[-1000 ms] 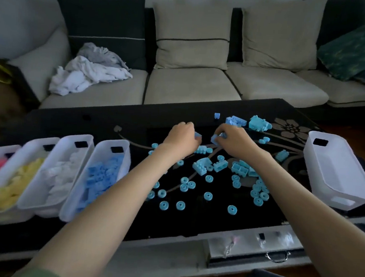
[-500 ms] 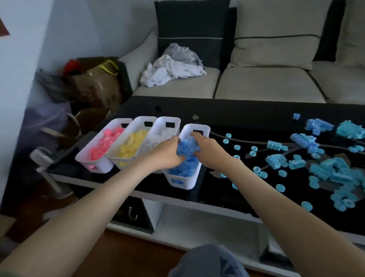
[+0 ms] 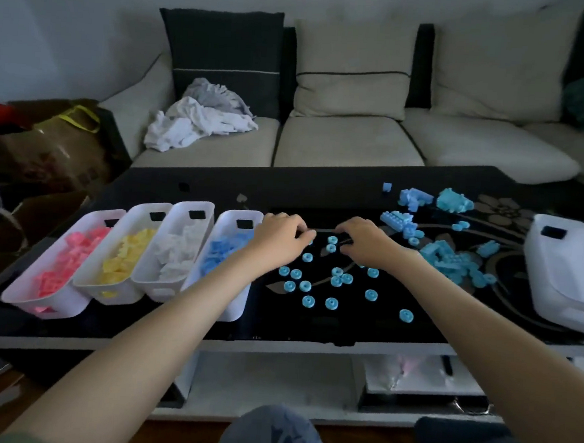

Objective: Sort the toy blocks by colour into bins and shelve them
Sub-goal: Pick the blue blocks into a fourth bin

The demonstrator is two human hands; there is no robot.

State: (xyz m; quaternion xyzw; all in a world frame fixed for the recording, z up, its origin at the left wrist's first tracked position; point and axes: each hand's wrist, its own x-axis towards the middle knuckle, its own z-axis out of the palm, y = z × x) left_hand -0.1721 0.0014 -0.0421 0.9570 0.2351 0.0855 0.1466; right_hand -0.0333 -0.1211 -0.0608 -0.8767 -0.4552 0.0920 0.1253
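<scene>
A: Checking left hand [image 3: 280,236] first.
B: Fingers curled down on the table [image 3: 217,188], mid-surface, just beside the blue bin [image 3: 229,214]. Can't tell if it's pinching anything.
A: Right hand [image 3: 368,244]?
B: Same, curled over the blue rings [image 3: 308,301], grip unclear.
A: Blocks?
B: Rings loose toward near edge, blue bricks [image 3: 450,258] toward far right corner. Pink bin [image 3: 67,304], yellow bin [image 3: 119,292], white bin [image 3: 161,290] and the blue one line the left edge.

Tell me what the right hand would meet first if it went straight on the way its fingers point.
Probably the two blue rings just left of the right hand; beyond them, the left hand. Depth is unclear.
</scene>
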